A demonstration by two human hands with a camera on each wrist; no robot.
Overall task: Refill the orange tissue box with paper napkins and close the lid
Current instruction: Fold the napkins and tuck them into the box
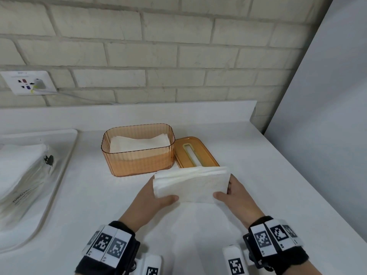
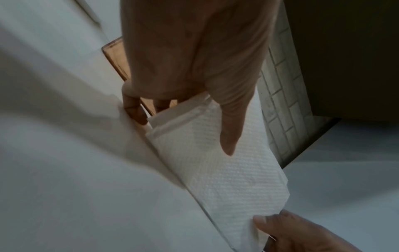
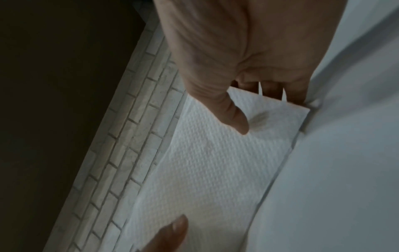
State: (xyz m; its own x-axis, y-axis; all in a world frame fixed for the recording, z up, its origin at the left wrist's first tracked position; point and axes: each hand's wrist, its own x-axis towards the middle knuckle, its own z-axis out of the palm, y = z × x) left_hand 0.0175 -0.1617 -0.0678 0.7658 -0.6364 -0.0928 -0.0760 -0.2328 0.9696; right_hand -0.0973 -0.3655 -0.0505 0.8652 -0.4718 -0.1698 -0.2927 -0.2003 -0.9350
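carrying the next napkin stack to the box
your left hand and right hand pinch the napkin stack ends; next lower it into the open orange tissue box, toward the counter's back edge.

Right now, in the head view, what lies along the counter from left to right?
White tray holding a napkin pack → orange tissue box, open and partly filled → its lid flat on the counter. Nearer the camera, both hands hold a napkin stack.

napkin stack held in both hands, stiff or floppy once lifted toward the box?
Probably floppy: the napkin stack is thin embossed paper, and the left hand and right hand each grip an end. Likely light. Its layers look loose at the far edge, so sheets may fan or slide apart.
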